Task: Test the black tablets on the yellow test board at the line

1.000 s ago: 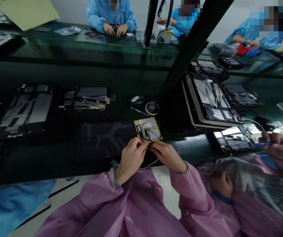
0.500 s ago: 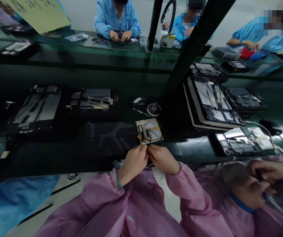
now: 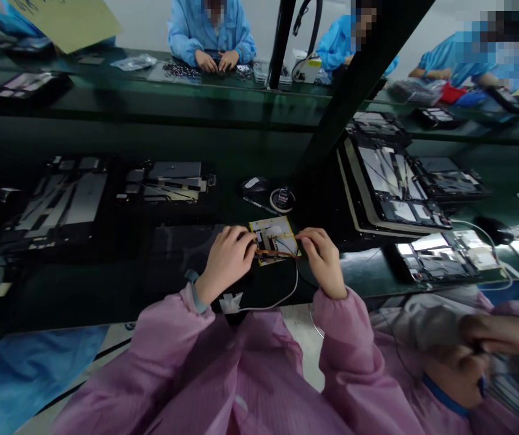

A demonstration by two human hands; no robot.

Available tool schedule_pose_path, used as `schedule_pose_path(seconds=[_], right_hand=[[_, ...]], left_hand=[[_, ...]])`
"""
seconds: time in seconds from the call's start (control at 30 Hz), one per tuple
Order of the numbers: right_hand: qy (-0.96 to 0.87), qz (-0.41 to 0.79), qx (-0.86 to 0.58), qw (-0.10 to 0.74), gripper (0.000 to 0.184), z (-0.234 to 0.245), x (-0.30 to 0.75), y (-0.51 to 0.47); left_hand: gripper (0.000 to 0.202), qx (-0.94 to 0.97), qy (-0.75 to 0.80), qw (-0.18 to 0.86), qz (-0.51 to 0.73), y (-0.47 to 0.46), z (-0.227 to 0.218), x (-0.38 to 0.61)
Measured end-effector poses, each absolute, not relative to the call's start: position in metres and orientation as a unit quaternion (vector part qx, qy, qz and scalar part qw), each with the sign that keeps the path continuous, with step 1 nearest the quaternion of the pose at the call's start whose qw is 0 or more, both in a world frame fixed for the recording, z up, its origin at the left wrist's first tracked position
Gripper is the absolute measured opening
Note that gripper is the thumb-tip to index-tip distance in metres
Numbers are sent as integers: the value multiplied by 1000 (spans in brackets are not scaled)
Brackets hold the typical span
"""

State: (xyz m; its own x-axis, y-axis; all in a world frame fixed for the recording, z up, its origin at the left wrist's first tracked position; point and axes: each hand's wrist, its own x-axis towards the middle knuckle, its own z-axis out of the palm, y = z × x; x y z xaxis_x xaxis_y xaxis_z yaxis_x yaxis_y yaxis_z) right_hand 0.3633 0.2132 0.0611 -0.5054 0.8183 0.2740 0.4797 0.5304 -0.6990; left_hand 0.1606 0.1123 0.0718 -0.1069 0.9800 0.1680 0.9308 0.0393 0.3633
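A small yellow circuit board [image 3: 272,231] lies on a dark mat [image 3: 182,251] on the green bench, straight ahead of me. My left hand [image 3: 226,260] is curled at the board's left edge, pinching one end of an orange strip [image 3: 275,253]. My right hand [image 3: 322,257] is at the board's right edge, fingers pinched on the other end. The strip runs stretched across the board's near edge between both hands. A white cable [image 3: 281,296] loops from under the board toward my body.
A tape roll [image 3: 280,199] and a dark mouse-like object [image 3: 254,183] sit just beyond the board. Opened tablet backs lie left [image 3: 60,199] and right [image 3: 390,181]. A black post [image 3: 345,90] slants up. A person in pink [image 3: 458,356] works at my right; people in blue sit across.
Both hands moved forward and apart from the near edge of the bench to the board's two sides, and the orange strip is now stretched out between them.
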Motion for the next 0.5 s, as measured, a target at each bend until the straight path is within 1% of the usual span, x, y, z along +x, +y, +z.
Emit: schedule_pose_path(seconds=[0.03,0.1,0.17,0.2,0.37,0.5], right_hand=[[-824,256,-415,288,23,57,351,214],[-848,200,-445,207,15,45,321,208],[-857,147,-480,117,12,32,294,197],[-854,132,-494,98,12,27,284,192],[-848,107,-517,36,27,22,270,179],[-841,98,-530,35,34,20,272,178]], left_hand=[[28,668,722,43,175,120,68,156],[26,679,722,23,134,135,57,152],[27,694,712,21,102,145,45,152],[30,702,706,22,89,147,40,152],[35,719,694,33,31,150,26,146],[37,725,685,69,-15,158,22,138]])
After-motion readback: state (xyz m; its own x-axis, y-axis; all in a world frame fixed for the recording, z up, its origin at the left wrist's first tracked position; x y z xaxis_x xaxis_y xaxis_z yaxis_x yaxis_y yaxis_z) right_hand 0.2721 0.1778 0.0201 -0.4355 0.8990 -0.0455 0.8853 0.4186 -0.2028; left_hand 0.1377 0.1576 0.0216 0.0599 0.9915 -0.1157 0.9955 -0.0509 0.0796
